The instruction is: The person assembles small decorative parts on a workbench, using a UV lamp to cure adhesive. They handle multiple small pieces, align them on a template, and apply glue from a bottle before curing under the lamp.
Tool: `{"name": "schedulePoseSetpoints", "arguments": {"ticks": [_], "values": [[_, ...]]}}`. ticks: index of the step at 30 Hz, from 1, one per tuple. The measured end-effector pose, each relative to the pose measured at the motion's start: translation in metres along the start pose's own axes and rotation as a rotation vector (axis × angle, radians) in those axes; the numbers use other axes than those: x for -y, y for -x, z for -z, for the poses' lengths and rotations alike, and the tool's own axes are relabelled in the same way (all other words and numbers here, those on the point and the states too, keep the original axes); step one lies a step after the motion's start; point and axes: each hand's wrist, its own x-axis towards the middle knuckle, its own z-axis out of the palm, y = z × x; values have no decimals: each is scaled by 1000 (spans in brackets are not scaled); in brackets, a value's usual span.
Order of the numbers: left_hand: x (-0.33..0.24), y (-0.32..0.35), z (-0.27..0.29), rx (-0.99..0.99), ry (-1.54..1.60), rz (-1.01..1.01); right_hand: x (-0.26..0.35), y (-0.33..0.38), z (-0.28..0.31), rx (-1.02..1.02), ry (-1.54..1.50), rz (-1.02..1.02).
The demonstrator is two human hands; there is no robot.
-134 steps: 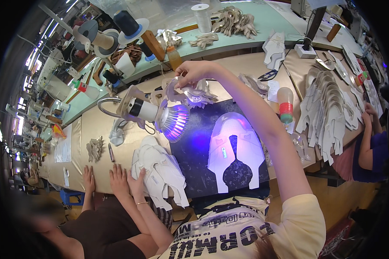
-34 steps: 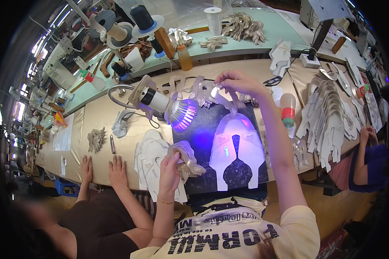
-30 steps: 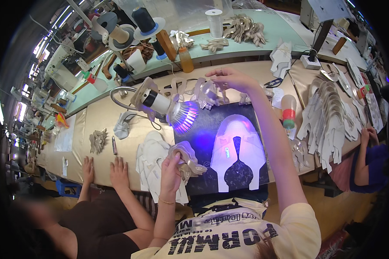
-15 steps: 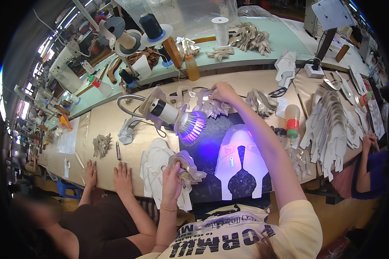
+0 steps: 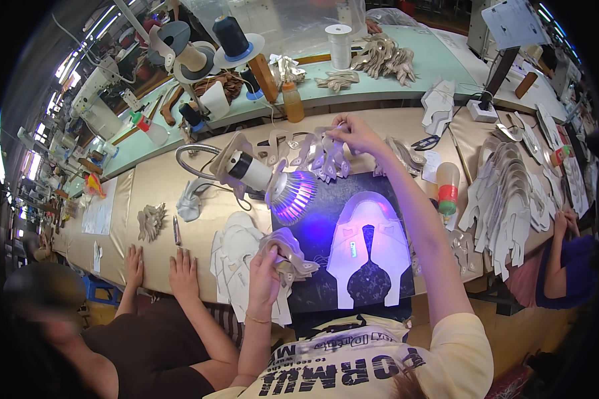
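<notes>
My left hand (image 5: 265,274) grips a small stack of beige shoe pieces (image 5: 290,250) with punched holes, above a pile of white shoe pieces (image 5: 234,249). Stretched to the far side, my right hand (image 5: 357,135) pinches the edge of a beige piece at a heap of similar shoe pieces (image 5: 323,158). Between my arms a white shoe upper (image 5: 374,233) lies flat on a dark board (image 5: 319,249), with a cut-out in its middle. A ribbed lamp (image 5: 293,198) on a bent metal neck casts violet light over the upper and board.
At the left, a co-worker's hands (image 5: 184,271) rest on the table edge near a pen (image 5: 176,231). A red-and-green-capped bottle (image 5: 448,189) and layered white pieces (image 5: 502,199) are at the right. Thread spools (image 5: 233,41) stand on the green bench (image 5: 313,90) behind.
My right hand has shifted slightly right and away, and the beige pieces at its fingers have been pulled up a little. My left hand keeps hold of its stack.
</notes>
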Motion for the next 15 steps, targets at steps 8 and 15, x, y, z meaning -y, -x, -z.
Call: {"name": "schedulePoseSetpoints", "arguments": {"ticks": [8,15], "values": [[1,-4,1,-9,21,-23,58,26,31,205,-18,45],[2,-15,-1,-65,-29,-85,107,100,18,701,94,71]]}}
